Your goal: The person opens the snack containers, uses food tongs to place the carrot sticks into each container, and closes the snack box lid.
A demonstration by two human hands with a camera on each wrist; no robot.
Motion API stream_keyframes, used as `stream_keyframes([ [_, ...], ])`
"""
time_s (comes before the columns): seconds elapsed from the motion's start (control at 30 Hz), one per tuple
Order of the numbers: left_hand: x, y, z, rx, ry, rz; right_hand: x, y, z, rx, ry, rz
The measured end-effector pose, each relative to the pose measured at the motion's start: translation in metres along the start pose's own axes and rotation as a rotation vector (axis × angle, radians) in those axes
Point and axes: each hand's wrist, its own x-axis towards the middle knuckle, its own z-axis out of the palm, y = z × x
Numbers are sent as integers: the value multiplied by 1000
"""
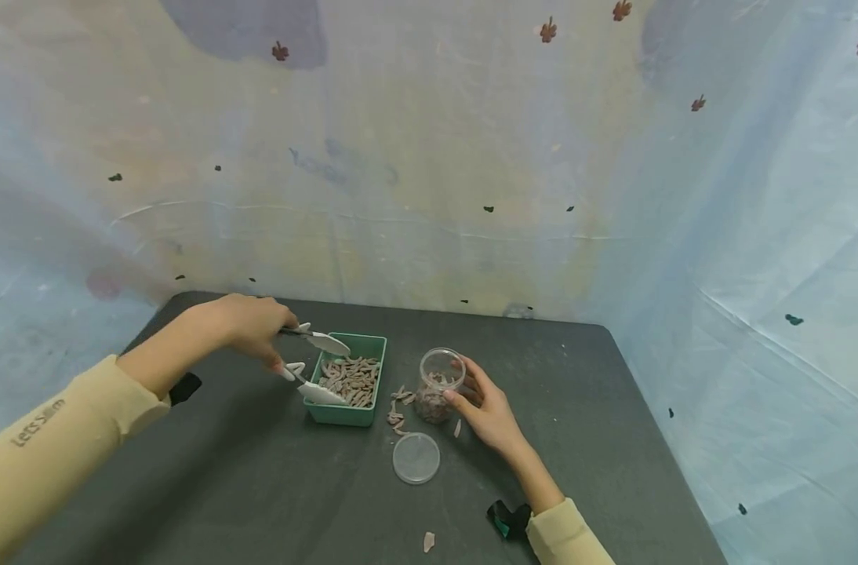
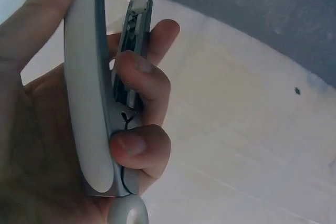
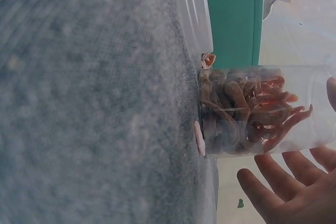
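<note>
My left hand [image 1: 256, 326] grips a pair of tongs [image 1: 323, 395] with white scalloped heads, their arms spread apart. The tong heads reach into a green rectangular box [image 1: 340, 417] of small greyish-brown twisted strips [image 1: 354, 380]. In the left wrist view, fingers and thumb wrap the pale tong handle [image 2: 86, 87]. To the right of the box, a clear plastic jar [image 3: 247, 114] stands upright and uncapped, partly filled with the same strips. My right hand [image 1: 492, 416] holds it between thumb and fingers near the rim.
A round clear lid [image 1: 416, 459] lies in front of the jar. Several loose strips [image 1: 398, 416] are scattered between box and jar, and one pale piece [image 1: 429, 541] lies near the front. The dark table [image 1: 556, 416] meets hanging plastic sheeting [image 1: 415, 173] behind.
</note>
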Motion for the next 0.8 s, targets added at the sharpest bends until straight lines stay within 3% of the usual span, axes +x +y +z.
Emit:
stream_keyframes([
  [0.27, 19, 17, 15, 52, -35, -21, -1, -1, 1, -5, 4, 8],
  [0.53, 18, 16, 19, 57, -19, 4, -3, 0, 0, -9, 10, -5],
  [0.8, 18, 18, 21, 65, -51, -15, -4, 1, 0, -6, 6, -10],
])
